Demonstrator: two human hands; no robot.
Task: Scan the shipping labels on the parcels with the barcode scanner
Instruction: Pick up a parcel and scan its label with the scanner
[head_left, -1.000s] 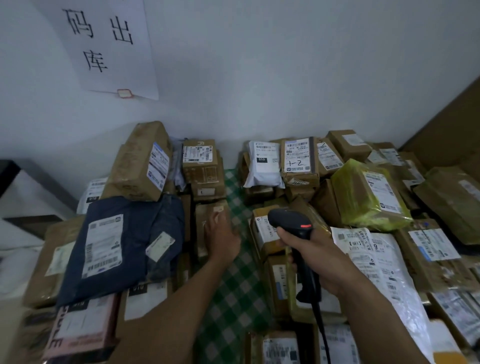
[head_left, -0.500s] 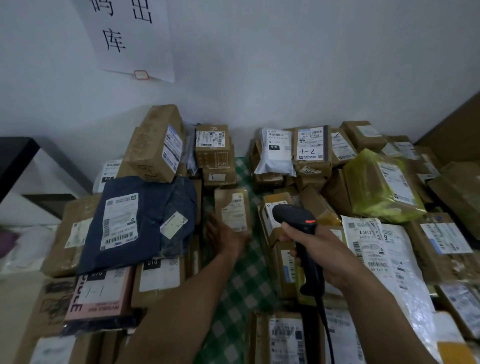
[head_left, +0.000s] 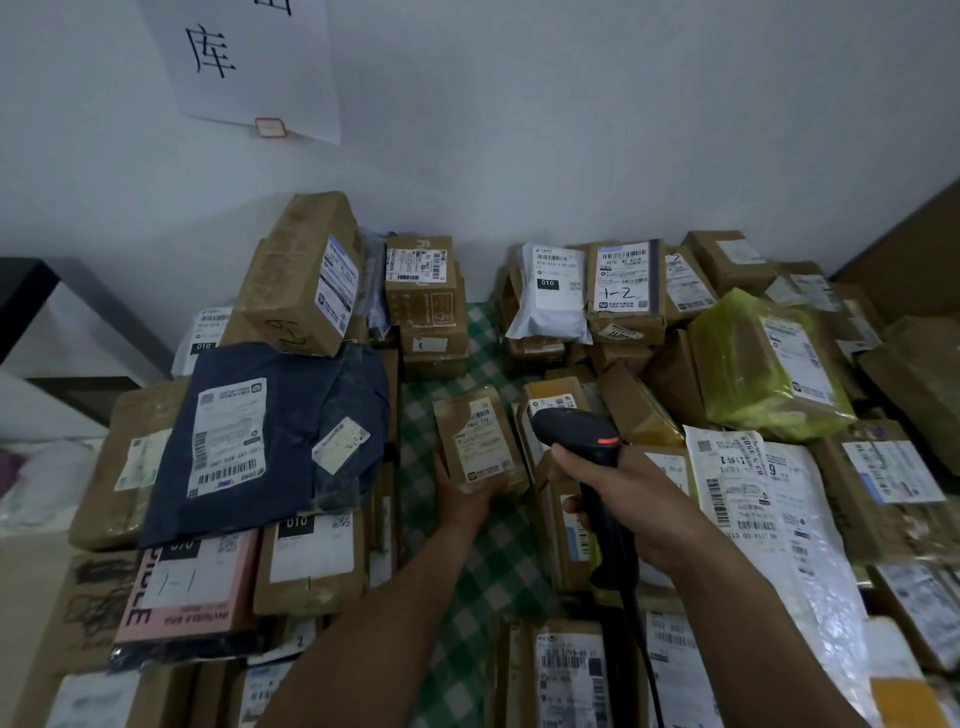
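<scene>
My left hand (head_left: 460, 496) holds a small brown parcel (head_left: 475, 441) from below, tilted up over the green checked cloth so its white shipping label faces me. My right hand (head_left: 631, 501) grips the handle of a black barcode scanner (head_left: 582, 436) with a red mark on top. The scanner's head sits just right of the small parcel and points toward it. Its cable hangs down past my right forearm.
Piles of labelled parcels flank a strip of green checked cloth (head_left: 483, 561): a dark blue bag (head_left: 291, 431) and a tall carton (head_left: 301, 270) on the left, a yellow bag (head_left: 753, 364) and a white bag (head_left: 779, 519) on the right. A white wall with a paper sign (head_left: 249, 57) stands behind.
My left hand has picked the small brown parcel up from among the left pile and tilted it up, label toward me. The scanner has stayed near the middle, right beside it.
</scene>
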